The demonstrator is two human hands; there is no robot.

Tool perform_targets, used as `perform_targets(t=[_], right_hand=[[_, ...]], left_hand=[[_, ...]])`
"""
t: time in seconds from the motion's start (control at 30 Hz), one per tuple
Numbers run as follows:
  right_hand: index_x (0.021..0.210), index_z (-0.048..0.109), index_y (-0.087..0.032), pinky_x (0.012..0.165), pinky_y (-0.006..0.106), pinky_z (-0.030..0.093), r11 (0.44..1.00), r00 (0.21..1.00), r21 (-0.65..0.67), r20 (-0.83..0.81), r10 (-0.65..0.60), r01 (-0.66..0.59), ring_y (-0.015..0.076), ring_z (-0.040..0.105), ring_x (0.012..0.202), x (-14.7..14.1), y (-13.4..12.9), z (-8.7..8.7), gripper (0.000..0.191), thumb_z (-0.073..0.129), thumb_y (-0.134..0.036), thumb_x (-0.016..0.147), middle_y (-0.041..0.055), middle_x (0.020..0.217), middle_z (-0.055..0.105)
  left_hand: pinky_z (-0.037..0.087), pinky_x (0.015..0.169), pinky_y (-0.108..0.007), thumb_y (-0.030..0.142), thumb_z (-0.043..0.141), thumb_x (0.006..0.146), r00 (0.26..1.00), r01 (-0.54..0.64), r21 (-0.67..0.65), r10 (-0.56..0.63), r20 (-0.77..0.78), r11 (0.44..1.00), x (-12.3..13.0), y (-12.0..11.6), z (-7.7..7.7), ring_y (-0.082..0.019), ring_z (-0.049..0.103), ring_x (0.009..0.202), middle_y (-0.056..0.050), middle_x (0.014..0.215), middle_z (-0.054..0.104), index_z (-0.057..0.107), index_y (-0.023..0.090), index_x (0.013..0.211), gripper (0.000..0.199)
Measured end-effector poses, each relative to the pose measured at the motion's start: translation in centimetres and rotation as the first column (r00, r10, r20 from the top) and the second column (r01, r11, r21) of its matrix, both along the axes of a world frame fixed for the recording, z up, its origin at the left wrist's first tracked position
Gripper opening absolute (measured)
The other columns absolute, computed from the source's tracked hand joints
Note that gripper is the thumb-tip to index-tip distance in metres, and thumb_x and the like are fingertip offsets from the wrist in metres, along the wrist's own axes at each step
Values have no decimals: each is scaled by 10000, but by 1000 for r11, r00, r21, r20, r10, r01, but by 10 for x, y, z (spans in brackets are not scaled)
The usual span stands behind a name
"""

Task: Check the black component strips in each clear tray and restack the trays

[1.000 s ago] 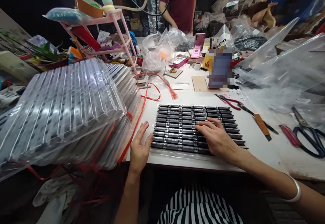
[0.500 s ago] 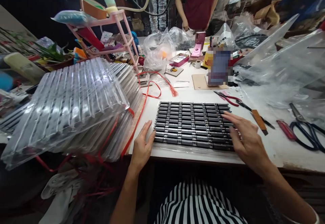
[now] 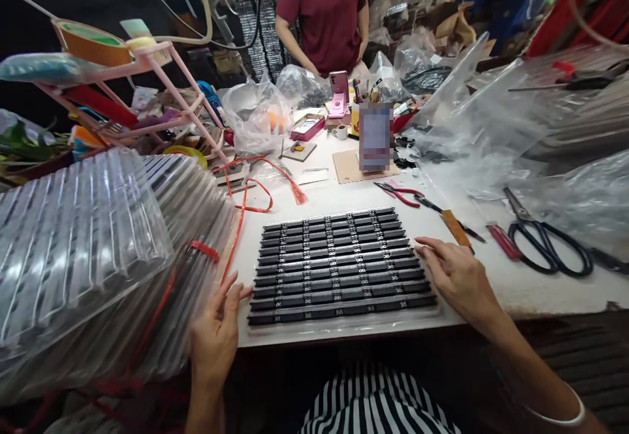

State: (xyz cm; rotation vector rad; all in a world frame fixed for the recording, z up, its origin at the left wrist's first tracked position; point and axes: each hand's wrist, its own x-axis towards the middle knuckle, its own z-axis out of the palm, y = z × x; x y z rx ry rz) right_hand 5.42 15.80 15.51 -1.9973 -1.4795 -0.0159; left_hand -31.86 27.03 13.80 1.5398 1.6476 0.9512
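A clear plastic tray (image 3: 289,332) lies near the table's front edge, filled with rows of black toothed strips (image 3: 339,267) that look like small hair combs or clips. At its left side is my left hand (image 3: 219,316), fingers apart, with a fingertip close to the tray's edge. My right hand (image 3: 455,273) is beside the right edge, index finger stretched towards the strips and the other fingers partly curled. Neither hand shows a thing held in it. Whether the fingertips touch the tray, I cannot tell.
Stacked clear trays (image 3: 88,244) tied with red ribbon (image 3: 236,240) stand at left, below a pink rack (image 3: 157,60). Red-handled pliers (image 3: 403,195), a red-handled tool (image 3: 502,240) and scissors (image 3: 545,244) lie at right. Beyond the table stands a person in maroon (image 3: 322,21).
My view has swung right and the tray appears lower and further left. My right hand has drawn off the strips to the tray's right side. My left hand remains at the left edge.
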Motion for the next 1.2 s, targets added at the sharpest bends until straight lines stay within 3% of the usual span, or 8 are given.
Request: perform_targets(t=[0.17,0.3,0.4,0.6,0.8,0.93,1.07,1.2], right_hand=[[1085,612,-200,819,400,447,999,997,43,-75,15,-12,237,592,962,14,5,-13,298,413,-358,929,42,1047,648],[1136,590,-216,915,435,422,999,995,43,-90,30,-27,238,567,1024,15,0,-20,321,396,-378,937,31,1100,624],[1135,591,-228,925,453,420,999,991,30,-133,34,-30,253,567,1039,16,-4,-19,327,411,-406,927,31,1116,621],[1133,592,-231,930,505,407,1000,995,-3,-101,21,-21,286,568,1037,15,-3,-20,383,367,-458,922,42,1104,629],[1131,591,-217,936,465,408,999,997,14,-69,45,-45,262,572,1021,14,-3,-20,354,369,-416,942,50,1093,635],[1139,583,-230,918,440,411,998,997,23,-53,57,-56,239,571,1012,15,-3,-21,313,379,-368,947,33,1082,636],[1144,583,-228,896,416,421,997,997,39,-48,68,-66,223,574,994,14,-2,-20,286,390,-315,952,30,1077,639],[1148,584,-223,865,407,426,997,996,65,-69,56,-52,217,583,965,12,-1,-18,275,406,-277,947,28,1056,648]], left_hand=[[362,1077,-419,565,445,878,976,168,77,-155,-150,983,13,47,8,-241,551,1190,-120,1203,640,578,152,1251,572],[177,1163,-459,601,335,906,854,396,71,-338,-395,916,30,72,-2,-248,182,1429,-138,1533,240,324,142,1450,712],[117,1154,-525,623,275,911,761,456,-58,-423,-492,888,35,74,-12,-267,-2,1440,-141,1563,73,155,148,1500,766],[83,1139,-563,621,216,920,679,524,-134,-508,-529,841,36,66,-11,-267,-49,1438,-132,1564,37,65,158,1508,764],[72,1143,-554,639,243,908,708,493,-125,-481,-518,861,38,67,-13,-266,-21,1442,-129,1564,65,100,160,1506,779],[32,1166,-499,635,245,912,800,485,-86,-481,-359,870,36,68,-11,-233,94,1444,-123,1551,165,156,144,1499,770],[220,1161,-389,586,291,930,937,323,-87,-332,-109,942,32,57,3,-202,338,1372,-104,1487,352,325,168,1453,670],[300,1129,-377,614,348,901,973,215,-77,-221,-72,973,20,32,8,-222,435,1309,-118,1395,486,502,134,1336,666]])
